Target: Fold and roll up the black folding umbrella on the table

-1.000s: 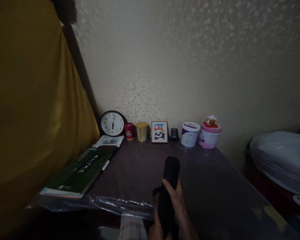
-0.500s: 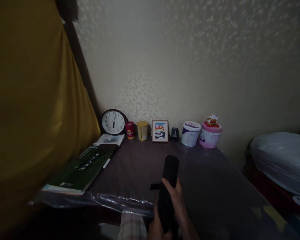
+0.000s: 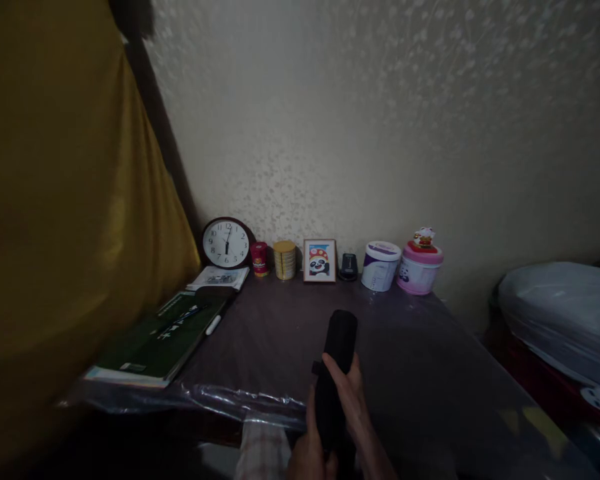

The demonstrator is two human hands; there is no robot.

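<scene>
A black folded umbrella [image 3: 341, 337], rolled into a thick cylinder, is tilted over the near part of the table, its top end pointing away from me. My right hand [image 3: 349, 393] wraps round its right side at mid-length, thumb lying across the front. Lower down, my left hand [image 3: 310, 453] grips it from the left, with the fingers partly cut off by the bottom edge of the view. A short black strap [image 3: 317, 367] sticks out from the umbrella's left side, close to my right thumb. The lower end is dark and hard to make out.
Along the wall stand a clock [image 3: 227, 243], a red can [image 3: 259, 260], a yellow-lidded tin [image 3: 285, 260], a framed panda picture [image 3: 319, 261], a small black object [image 3: 349, 267] and two tubs [image 3: 381, 268]. Green book [image 3: 167, 337] and white pen [image 3: 213, 325] lie left. Plastic covers the table [image 3: 275, 333].
The strap on the umbrella's left side sticks out less than before. My left hand has shifted slightly left and its thumb is more raised. My right hand has stayed nearly in place.
</scene>
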